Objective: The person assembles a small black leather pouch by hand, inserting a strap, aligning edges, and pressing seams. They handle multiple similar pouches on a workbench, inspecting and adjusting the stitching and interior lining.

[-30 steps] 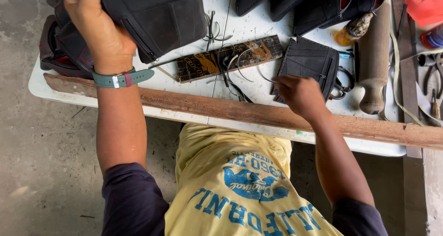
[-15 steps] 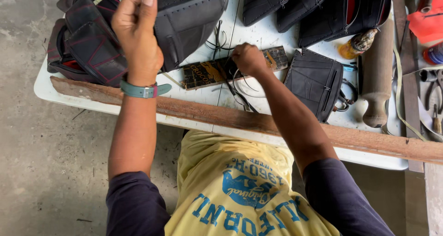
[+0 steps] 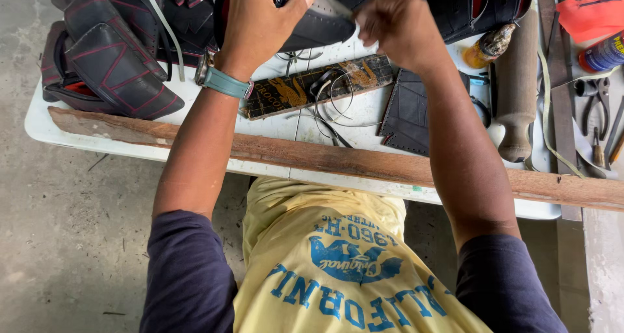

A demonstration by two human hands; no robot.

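At the table's (image 3: 78, 136) left end I see a heap of black stitched leather pieces (image 3: 110, 60) with red seams, spilling over the far-left corner. A rough wooden plank (image 3: 312, 157) runs along the near edge from there all the way to the right end.

Moving right, my left hand (image 3: 257, 24) is closed around a dark leather piece (image 3: 318, 21), thumb pressed on top and fingers wrapped under it, holding it just above the table's far edge near the middle. A teal watch (image 3: 224, 80) sits on that wrist. Below the hand, a patterned ruler (image 3: 312, 86) lies flat on the tabletop, with thin dark cord loops (image 3: 328, 105) curling over and beside it.

My right hand (image 3: 400, 27) meets the same leather piece at its right tip, fingers bunched and pinching there (whether they grip the leather itself or a thread, I cannot tell). Under that forearm a flat black leather panel (image 3: 406, 115) rests on the table, touching the plank.

Farther right a wooden mallet (image 3: 517, 86) lies lengthwise, with a small brownish bottle (image 3: 491, 45) just beside its far end. At the right end are pliers (image 3: 595, 102) and an orange-red cloth (image 3: 591, 11) in the far corner.
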